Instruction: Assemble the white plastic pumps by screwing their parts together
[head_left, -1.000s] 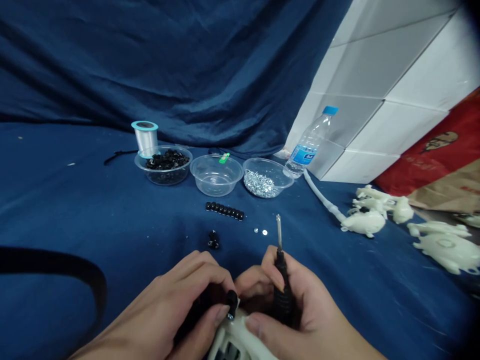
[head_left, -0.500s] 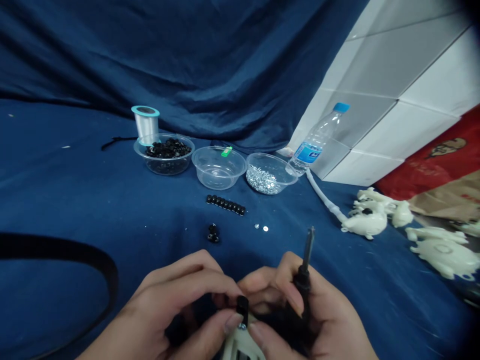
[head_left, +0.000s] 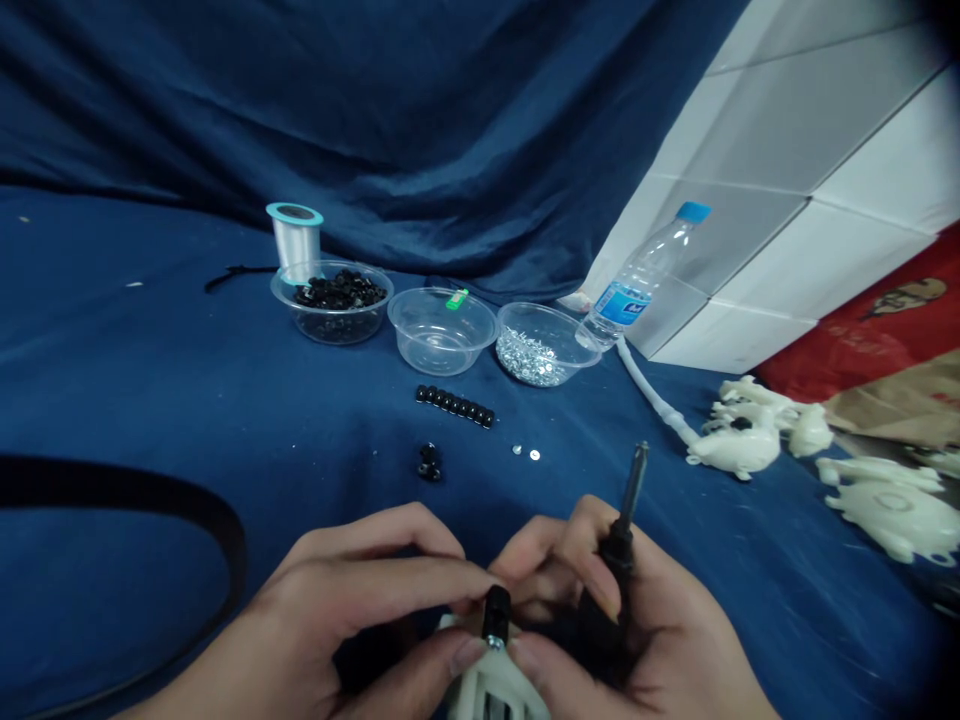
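Observation:
Low in the head view, my left hand (head_left: 352, 610) pinches a cream plastic part (head_left: 480, 692) between thumb and fingers. A small black piece (head_left: 496, 606) stands at its tip, with a silvery screw (head_left: 494, 643) just below. My right hand (head_left: 667, 625) presses its thumb against the same part from the right. Its curled fingers also keep hold of a dark-handled screwdriver (head_left: 634, 490), tip pointing up and away. The lower end of the plastic part runs out of the picture.
Beyond my hands lie a row of black pieces (head_left: 454, 407), a few loose ones (head_left: 429, 463) and two screws (head_left: 534, 455). Behind stand bowls of black parts (head_left: 337, 332) and screws (head_left: 536, 372), a spool (head_left: 296, 240) and a bottle (head_left: 630, 300). Cream plastic bodies (head_left: 739, 448) lie right.
Both hands, with the plastic part and screwdriver, appear slightly further right. The left fingertip has shifted over the black piece, and the screw shows more clearly. The whole view has shifted slightly.

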